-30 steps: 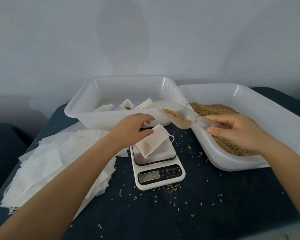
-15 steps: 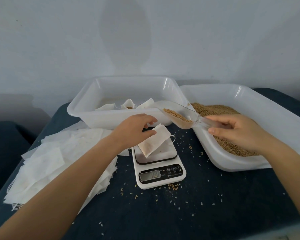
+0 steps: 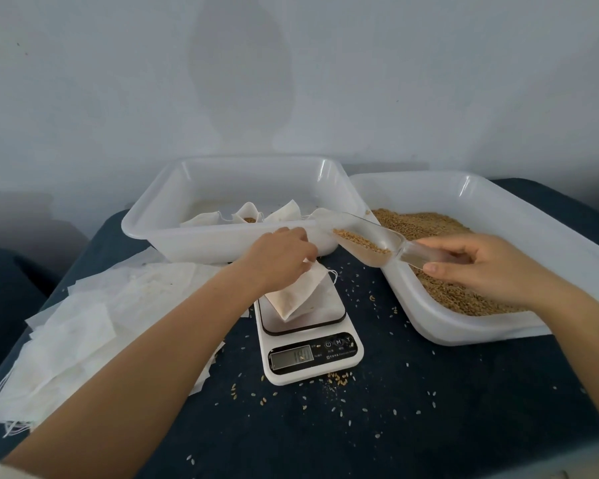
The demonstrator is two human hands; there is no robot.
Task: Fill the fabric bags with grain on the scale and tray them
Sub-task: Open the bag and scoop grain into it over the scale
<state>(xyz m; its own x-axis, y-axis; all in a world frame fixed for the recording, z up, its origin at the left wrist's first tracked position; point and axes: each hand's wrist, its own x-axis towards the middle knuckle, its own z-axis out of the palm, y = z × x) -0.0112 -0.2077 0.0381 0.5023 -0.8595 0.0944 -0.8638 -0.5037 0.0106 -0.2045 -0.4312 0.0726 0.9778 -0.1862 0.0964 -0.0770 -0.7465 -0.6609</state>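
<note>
Head view, step: filling a bag (image 3: 300, 295) lying on the scale (image 3: 308, 335), frame centre.
Left hand (image 3: 281, 259): pinching the bag's mouth.
Right hand (image 3: 478, 267): gripping scoop (image 3: 367, 242) handle, grain (image 3: 360, 242) loaded.
Next: likely tipping scoop into held-open mouth.
Bag axis: lower left to upper right, mouth upper right.
Scoop: lip toward upper left, handle lower right.

Left grip (image 3: 280, 258), right grip (image 3: 481, 267) both closed

I see open dark table (image 3: 412, 420) near me, only scattered grain. The scale (image 3: 308, 340) blocks centre; the bag pile (image 3: 70, 340) crowds the left; two tubs, left tub (image 3: 229, 243) and grain tub (image 3: 464, 326), wall off the far side, touching, no gap.
</note>
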